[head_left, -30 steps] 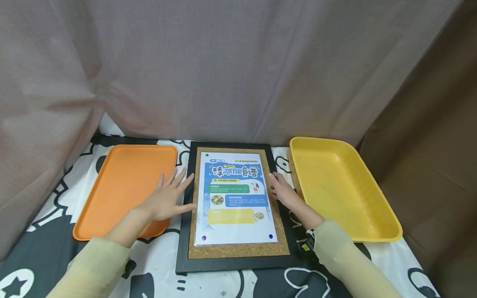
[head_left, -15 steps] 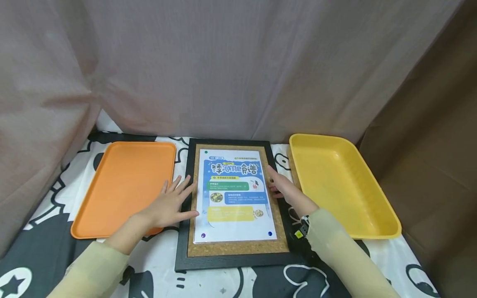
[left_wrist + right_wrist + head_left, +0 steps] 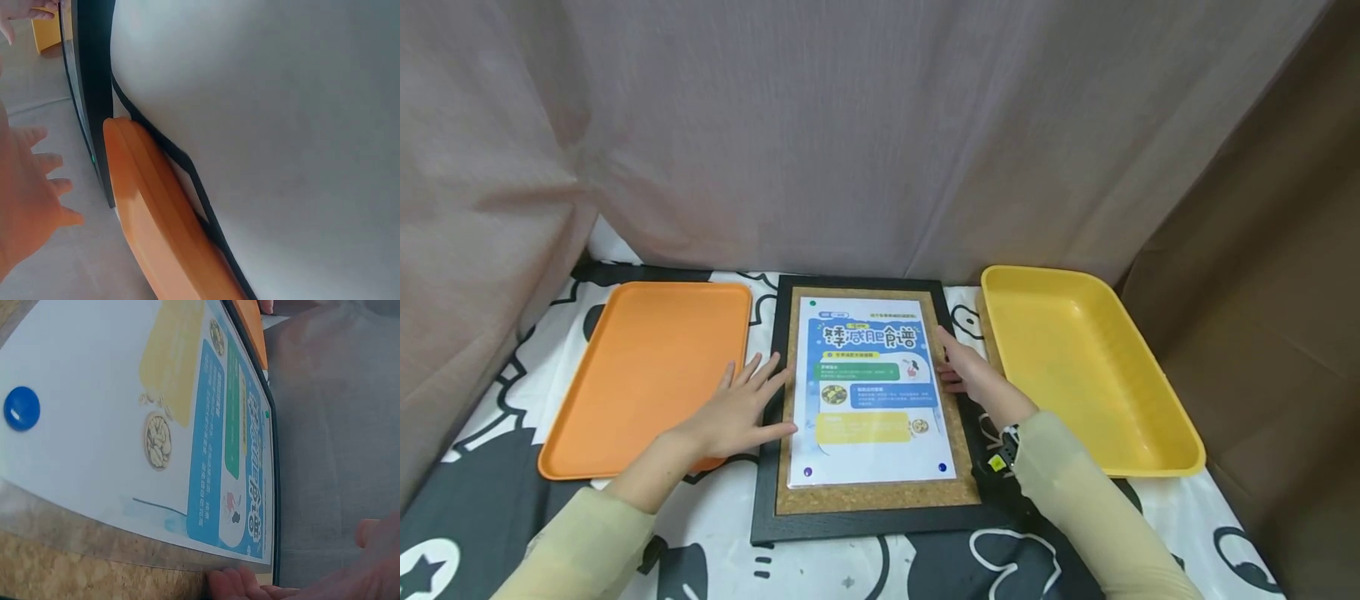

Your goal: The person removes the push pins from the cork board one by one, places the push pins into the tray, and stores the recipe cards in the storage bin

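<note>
In the head view a black-framed cork board [image 3: 880,497] lies on the table. On it is a laminated sheet [image 3: 872,454], white and blue with Chinese lettering. Blue round pins [image 3: 942,467] mark its two lower corners, and a green pin [image 3: 812,303] its upper left. My left hand [image 3: 741,412] spreads its fingers over the board's left edge, thumb tip at the sheet's side. At the right edge is my right hand [image 3: 973,375], thumb apart from loosely bent fingers. The right wrist view shows those fingertips [image 3: 228,582] right at the sheet's clear margin.
An orange tray [image 3: 647,367] lies left of the board, partly behind the left hand. To the right stands a deeper yellow tray [image 3: 1086,375]. A black-and-white patterned cloth [image 3: 842,575] covers the table, and a grey-brown curtain [image 3: 850,133] hangs behind it.
My left hand has shifted slightly toward me along the board's edge. The right hand has spread its thumb away from its fingers at the right edge. The head view has tilted slightly.
</note>
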Motion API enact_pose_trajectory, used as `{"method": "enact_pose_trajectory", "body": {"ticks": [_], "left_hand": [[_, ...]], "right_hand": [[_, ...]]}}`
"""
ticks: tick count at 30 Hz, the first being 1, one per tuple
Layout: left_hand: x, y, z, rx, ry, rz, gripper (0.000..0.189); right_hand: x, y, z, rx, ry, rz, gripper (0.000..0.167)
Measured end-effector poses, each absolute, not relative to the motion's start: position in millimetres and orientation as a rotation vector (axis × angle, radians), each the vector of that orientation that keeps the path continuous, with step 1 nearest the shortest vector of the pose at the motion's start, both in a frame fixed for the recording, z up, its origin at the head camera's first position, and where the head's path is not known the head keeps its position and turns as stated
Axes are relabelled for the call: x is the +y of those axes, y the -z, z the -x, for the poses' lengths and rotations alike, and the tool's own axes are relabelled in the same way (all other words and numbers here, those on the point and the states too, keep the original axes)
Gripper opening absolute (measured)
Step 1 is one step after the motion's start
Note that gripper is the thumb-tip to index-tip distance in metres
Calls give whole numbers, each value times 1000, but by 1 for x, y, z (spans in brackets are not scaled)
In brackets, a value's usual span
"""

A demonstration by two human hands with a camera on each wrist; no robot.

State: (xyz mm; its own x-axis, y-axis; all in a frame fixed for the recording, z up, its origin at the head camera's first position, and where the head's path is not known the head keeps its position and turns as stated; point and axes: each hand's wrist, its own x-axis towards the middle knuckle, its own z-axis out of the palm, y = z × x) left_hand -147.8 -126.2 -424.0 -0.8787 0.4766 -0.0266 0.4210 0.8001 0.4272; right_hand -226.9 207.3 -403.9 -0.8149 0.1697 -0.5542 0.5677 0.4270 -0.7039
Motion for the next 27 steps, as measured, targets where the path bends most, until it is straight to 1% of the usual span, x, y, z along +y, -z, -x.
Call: {"method": "enact_pose_trajectory", "body": {"ticks": [5, 10, 17, 21, 24, 27], "left_hand": [[-126, 424, 148, 2854, -631, -704, 80], [-127, 424, 146, 2864, -617, -691, 80], [-124, 425, 139, 2822, -612, -732, 78], [-121, 426, 138, 2814, -597, -747, 78], [-120, 426, 137, 2806, -604, -747, 77], [-119, 426, 138, 2802, -611, -756, 76]], "right_hand": [[202, 387, 217, 2273, 1368, -615, 80], [204, 389, 216, 2248, 1426, -614, 80], [205, 392, 217, 2251, 1458, -633, 73], [210, 391, 221, 2188, 1537, -627, 74], [214, 391, 224, 2134, 1580, -655, 70], [215, 391, 227, 2157, 1541, -642, 62]]}}
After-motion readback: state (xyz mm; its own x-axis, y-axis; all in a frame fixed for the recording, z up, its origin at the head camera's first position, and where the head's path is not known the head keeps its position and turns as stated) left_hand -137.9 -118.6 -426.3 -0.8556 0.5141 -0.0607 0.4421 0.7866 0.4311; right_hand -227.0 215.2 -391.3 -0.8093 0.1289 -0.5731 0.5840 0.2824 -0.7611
